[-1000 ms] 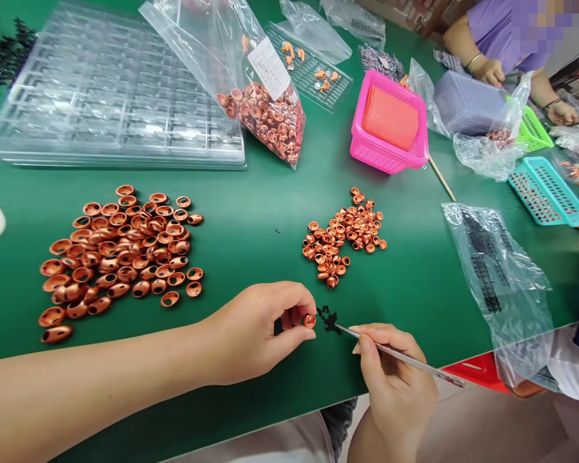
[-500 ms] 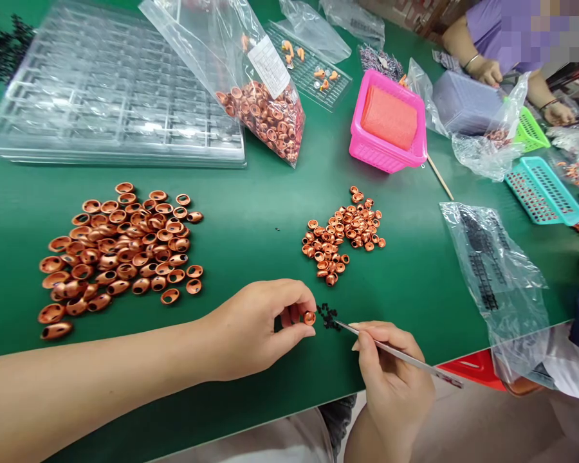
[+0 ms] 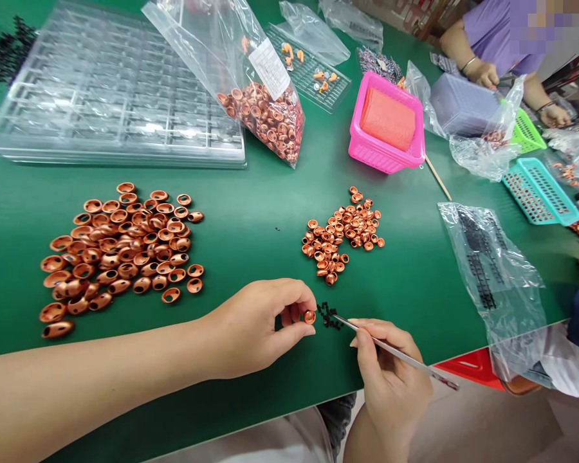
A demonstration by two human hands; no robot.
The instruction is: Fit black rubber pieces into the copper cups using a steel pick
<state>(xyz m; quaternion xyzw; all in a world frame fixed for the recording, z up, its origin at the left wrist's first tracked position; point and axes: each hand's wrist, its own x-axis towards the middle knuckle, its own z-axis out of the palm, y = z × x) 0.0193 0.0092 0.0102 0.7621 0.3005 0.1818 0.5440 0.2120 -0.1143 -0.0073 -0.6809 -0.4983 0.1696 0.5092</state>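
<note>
Between thumb and forefinger, my left hand (image 3: 265, 328) pinches a small copper-coloured cup-shaped piece (image 3: 309, 317), its hollow side showing. My right hand (image 3: 390, 373) is closed around metal tweezers (image 3: 400, 353). Their tip reaches the small pile of tiny black parts (image 3: 329, 314) just right of the held piece; whether a part sits between the tips is too small to tell. Beyond my hands lies a pile of small copper-coloured pieces (image 3: 338, 235). To the left, above my forearm, spreads a pile of larger copper-coloured pieces (image 3: 125, 247) with holes in them.
Clear plastic trays (image 3: 110, 96) are stacked at the back left beside a bag of copper pieces (image 3: 270, 122). A pink basket (image 3: 386, 157) holds an orange-red block. Rightward lie a clear bag of black parts (image 3: 487, 257) and a turquoise basket (image 3: 543, 193). Another person's hands (image 3: 485, 74) work at the far right.
The tweezers' tip has shifted slightly left and up at the black parts. My left hand keeps its pinch on the copper piece. The view has moved slightly.
</note>
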